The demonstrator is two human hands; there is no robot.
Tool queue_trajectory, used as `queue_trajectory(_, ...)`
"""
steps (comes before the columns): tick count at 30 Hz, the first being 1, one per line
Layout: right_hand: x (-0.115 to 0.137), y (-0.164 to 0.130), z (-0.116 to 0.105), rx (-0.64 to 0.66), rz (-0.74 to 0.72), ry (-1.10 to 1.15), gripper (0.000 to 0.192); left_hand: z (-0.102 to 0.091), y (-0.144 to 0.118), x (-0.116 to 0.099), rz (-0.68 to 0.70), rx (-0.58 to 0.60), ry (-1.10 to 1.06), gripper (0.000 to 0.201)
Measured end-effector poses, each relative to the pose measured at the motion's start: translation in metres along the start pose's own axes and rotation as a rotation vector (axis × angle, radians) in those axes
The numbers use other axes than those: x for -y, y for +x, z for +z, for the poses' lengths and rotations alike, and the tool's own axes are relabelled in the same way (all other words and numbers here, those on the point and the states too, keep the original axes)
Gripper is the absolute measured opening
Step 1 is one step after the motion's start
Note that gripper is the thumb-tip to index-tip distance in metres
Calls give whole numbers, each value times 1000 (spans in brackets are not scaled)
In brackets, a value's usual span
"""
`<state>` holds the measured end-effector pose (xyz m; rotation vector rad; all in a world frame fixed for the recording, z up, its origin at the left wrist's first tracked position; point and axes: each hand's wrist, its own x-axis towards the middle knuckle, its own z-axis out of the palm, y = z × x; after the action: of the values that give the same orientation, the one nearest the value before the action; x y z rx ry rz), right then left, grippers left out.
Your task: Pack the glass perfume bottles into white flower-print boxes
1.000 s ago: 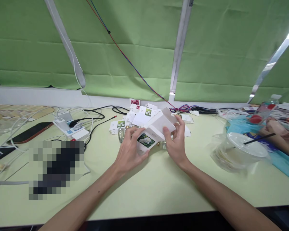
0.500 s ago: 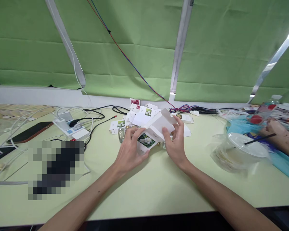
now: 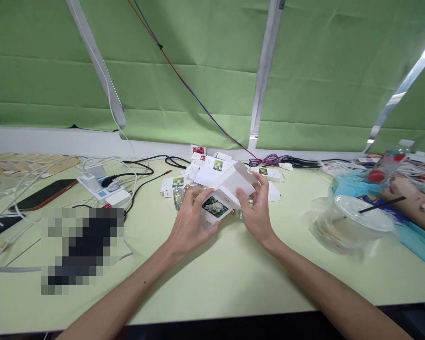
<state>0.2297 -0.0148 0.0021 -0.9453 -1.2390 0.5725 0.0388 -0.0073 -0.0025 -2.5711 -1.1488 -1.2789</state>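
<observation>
**Two hands working the flap of a small white carton**

A small white carton (image 3: 224, 196) with a printed white flower on one face is held above the pale green bench (image 3: 212, 278), near its middle. The left hand (image 3: 191, 222) has its grip closed around the carton's lower end, thumb on the flower panel. The right hand (image 3: 257, 212) pinches the upper end, fingertips on an open end flap (image 3: 243, 171) that stands up from the box.

To do this well, it seems best to keep the left hand steady as an anchor and let the right fingertips press along the flap's crease, so the thin card bends cleanly and does not crush.

Just behind the hands lies a heap of similar cartons (image 3: 205, 172) and a few small glass bottles (image 3: 177, 197). To the left sit a white power strip (image 3: 101, 188), cables and a dark phone (image 3: 44, 194). To the right rests a clear plastic cup lid with a black straw (image 3: 361, 218); another person's hand (image 3: 402, 189) is at the far right edge.
</observation>
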Motion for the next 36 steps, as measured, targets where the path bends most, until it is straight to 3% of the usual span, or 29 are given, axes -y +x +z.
queue_trajectory(36,-1,-2,2,43,7,-4,51,-1,0,-1,-22,2,-22,87)
